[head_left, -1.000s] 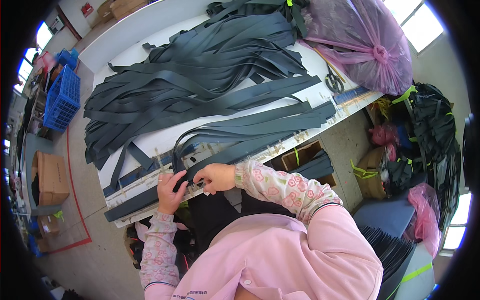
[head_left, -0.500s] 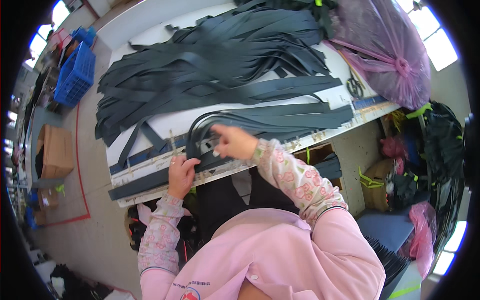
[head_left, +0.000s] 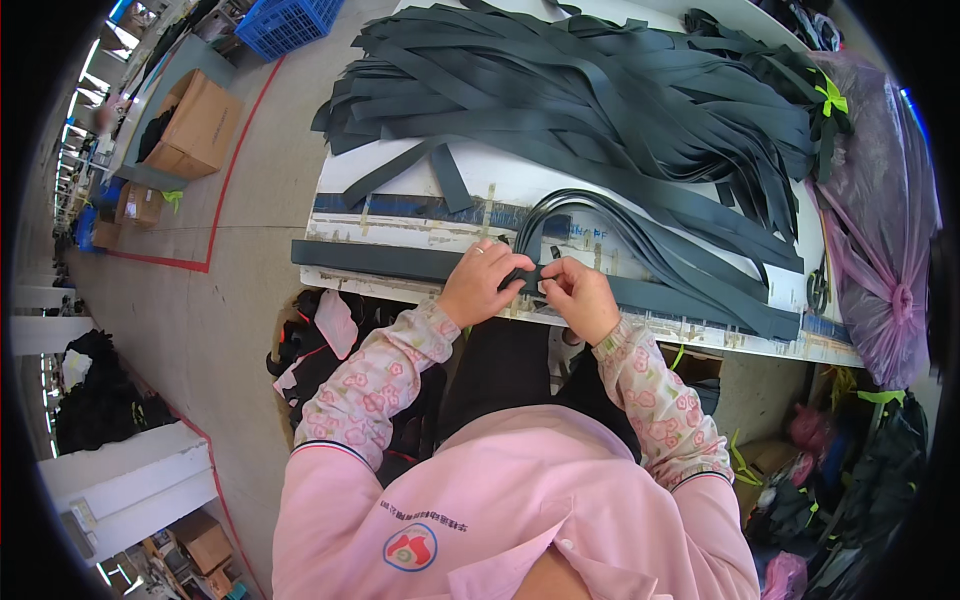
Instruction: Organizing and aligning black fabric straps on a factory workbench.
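Observation:
Near the front edge of the table, my left hand (head_left: 485,282) grips the ends of several dark grey-green webbing straps (head_left: 622,232). The straps arch up from its fingers and curve over to the right, where their far parts lie along the table. My right hand (head_left: 583,298) is just beside it, thumb and forefinger pinched close to the strap ends. What the pinch holds is too small to make out. One flat strap (head_left: 380,259) runs along the front edge beneath the hands. Behind them lies a large heap of similar straps (head_left: 560,85).
The white table (head_left: 325,175) has taped, worn strips along its front. Scissors (head_left: 817,290) and a purple plastic bag (head_left: 880,200) lie at its right end. Cardboard boxes (head_left: 195,125) and a blue crate (head_left: 287,25) stand at the left. Dark bundles (head_left: 865,480) hang below right.
The view has shifted, so the table appears further right. My right hand, earlier pointing above the arched straps, has come down beside my left hand and pinches. The left keeps its grip.

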### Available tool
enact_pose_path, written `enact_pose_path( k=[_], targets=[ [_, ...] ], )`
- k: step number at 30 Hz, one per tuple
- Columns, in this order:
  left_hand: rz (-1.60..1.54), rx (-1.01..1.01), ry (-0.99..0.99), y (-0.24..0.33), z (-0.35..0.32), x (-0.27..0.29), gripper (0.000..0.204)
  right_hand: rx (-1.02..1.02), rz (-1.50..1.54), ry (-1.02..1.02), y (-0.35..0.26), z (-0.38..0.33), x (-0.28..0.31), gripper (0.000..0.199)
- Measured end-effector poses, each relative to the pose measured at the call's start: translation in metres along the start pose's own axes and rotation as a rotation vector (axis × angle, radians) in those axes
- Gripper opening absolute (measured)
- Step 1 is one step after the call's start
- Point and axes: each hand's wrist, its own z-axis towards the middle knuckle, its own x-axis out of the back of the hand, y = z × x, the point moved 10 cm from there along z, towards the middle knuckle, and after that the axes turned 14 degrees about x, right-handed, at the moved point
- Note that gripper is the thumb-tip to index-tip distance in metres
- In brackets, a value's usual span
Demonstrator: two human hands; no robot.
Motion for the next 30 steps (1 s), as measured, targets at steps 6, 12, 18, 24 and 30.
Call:
enact_pose_path(
  k=[6,12,18,24,30],
  targets=[
    [-0.022,-0.013,0.016,0.001,0.001,0.002,0.031,0.035,-0.112,-0.026,-0.009,0.000,-0.013,0.013],
    [-0.034,-0.039,0.044,0.004,0.001,0.005,0.032,-0.018,-0.177,0.004,-0.008,0.001,-0.014,0.011],
    [-0.008,-0.012,-0.001,0.002,0.001,-0.002,0.031,-0.006,-0.068,-0.022,0.008,-0.008,-0.002,0.012],
    [0.028,-0.016,-0.012,0.003,0.002,-0.003,0.030,-0.225,0.100,0.213,0.059,-0.056,0.122,0.009],
    [-0.005,-0.025,0.001,0.003,0.002,-0.001,0.028,-0.156,-0.001,0.210,0.070,-0.085,0.159,0.008]
  ],
)
